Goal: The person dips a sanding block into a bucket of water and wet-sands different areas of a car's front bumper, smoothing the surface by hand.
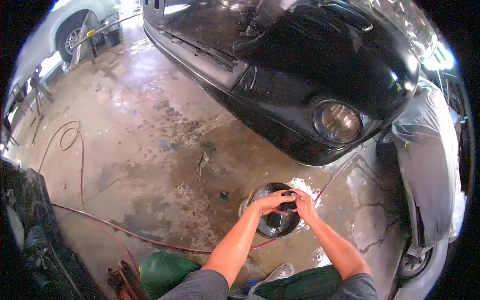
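Observation:
My left hand point(272, 202) and my right hand point(303, 204) meet over a round dark bucket point(270, 188) on the floor. Between them they grip a small black pad-like thing point(288, 205), whose exact kind I cannot make out. Fingers of both hands are wrapped round it from either side. Inside the bucket the surface looks dark and shiny, partly hidden under my hands. Just beyond it stands the front of a black car point(280, 110), with a round headlight point(338, 121) above and to the right of my hands.
A red hose point(145, 240) runs across the wet concrete floor point(150, 165) and passes by the bucket. White foam point(306, 186) lies beside the bucket. Grey sheeting point(430, 160) covers a vehicle at right. A light-coloured vehicle with a wheel point(72, 37) stands at upper left.

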`<state>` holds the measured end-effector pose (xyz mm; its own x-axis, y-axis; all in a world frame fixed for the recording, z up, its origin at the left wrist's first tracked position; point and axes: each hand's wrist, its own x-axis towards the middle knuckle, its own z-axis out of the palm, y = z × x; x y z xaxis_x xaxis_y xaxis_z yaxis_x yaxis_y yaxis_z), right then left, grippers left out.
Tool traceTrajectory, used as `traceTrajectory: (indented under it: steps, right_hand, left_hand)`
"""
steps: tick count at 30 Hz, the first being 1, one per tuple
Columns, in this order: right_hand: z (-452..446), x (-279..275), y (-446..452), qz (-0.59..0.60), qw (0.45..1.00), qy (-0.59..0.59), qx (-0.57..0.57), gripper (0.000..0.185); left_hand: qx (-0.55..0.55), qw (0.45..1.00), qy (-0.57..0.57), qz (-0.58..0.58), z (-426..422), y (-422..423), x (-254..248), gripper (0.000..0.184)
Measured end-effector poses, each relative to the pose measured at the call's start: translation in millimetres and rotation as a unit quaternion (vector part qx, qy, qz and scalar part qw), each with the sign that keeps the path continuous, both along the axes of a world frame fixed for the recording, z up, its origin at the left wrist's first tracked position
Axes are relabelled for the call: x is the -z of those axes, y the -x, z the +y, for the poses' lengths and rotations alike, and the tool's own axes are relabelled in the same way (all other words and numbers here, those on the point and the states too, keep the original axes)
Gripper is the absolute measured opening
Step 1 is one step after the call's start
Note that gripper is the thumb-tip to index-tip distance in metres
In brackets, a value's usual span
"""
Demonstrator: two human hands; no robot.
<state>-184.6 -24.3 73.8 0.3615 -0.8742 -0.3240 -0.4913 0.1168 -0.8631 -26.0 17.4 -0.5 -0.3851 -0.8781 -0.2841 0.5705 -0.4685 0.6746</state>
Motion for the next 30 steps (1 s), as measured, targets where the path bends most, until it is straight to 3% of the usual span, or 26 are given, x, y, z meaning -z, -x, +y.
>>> traceTrajectory:
  steps: [2, 5, 10, 12, 14, 15, 17, 21, 23, 24, 27, 28, 30]
  right_hand:
    - [-4.2, 4.1, 5.0, 0.013, 1.0, -0.019, -0.001, 0.023]
    - [-13.6, 9.7, 16.8, 0.004, 0.999, -0.037, -0.027, 0.023]
    - [-19.9, 23.3, 30.7, 0.025, 0.993, -0.095, -0.06, 0.024]
    - [-20.9, 33.7, 36.1, 0.044, 0.994, -0.081, -0.049, 0.025]
    - [-18.4, 48.0, 42.9, 0.073, 0.993, -0.078, -0.048, 0.027]
    - [-13.4, 51.4, 38.9, 0.108, 0.99, -0.054, -0.072, 0.028]
    - [0.9, 43.1, 36.2, 0.178, 0.978, -0.003, -0.112, 0.029]
    - [4.5, 68.4, 49.6, 0.281, 0.88, 0.249, -0.291, 0.029]
    - [4.0, 71.7, 53.6, 0.313, 0.862, 0.261, -0.302, 0.029]
    - [6.7, 68.0, 50.1, 0.328, 0.852, 0.267, -0.308, 0.029]
    - [10.2, 42.8, 24.2, 0.262, 0.957, 0.053, -0.109, 0.03]
    - [-0.9, 53.9, 33.6, 0.182, 0.981, 0.001, -0.065, 0.033]
    - [-13.5, 56.9, 41.1, 0.163, 0.985, -0.049, -0.043, 0.033]
  left_hand:
    - [0.013, 0.991, 0.007, -0.135, -4.0, -10.4, 5.6, 0.044]
    - [-0.02, 0.967, 0.073, -0.245, -2.1, -14.5, 15.4, 0.045]
    - [-0.048, 0.924, -0.018, -0.379, 3.5, -7.3, 7.4, 0.058]
    - [-0.072, 0.876, 0.061, -0.472, -12.9, 8.0, 49.5, 0.059]
    - [-0.05, 0.837, 0.081, -0.538, -4.2, 2.0, 32.4, 0.06]
    - [-0.03, 0.843, 0.062, -0.534, -14.0, 8.6, 45.8, 0.041]
    - [-0.165, 0.818, 0.031, -0.549, -12.0, 27.7, 63.0, 0.03]
    - [-0.144, 0.851, 0.085, -0.497, -16.3, 45.9, 82.7, 0.031]
    - [-0.136, 0.843, 0.038, -0.519, -9.8, 54.4, 77.6, 0.03]
    - [-0.153, 0.852, 0.059, -0.498, -17.6, 61.9, 97.7, 0.033]
    - [-0.058, 0.885, 0.057, -0.457, -23.2, 30.6, 65.0, 0.036]
    - [-0.042, 0.929, 0.033, -0.366, -23.8, 18.1, 52.6, 0.036]
    - [-0.009, 0.905, 0.043, -0.422, -13.3, 5.5, 18.1, 0.039]
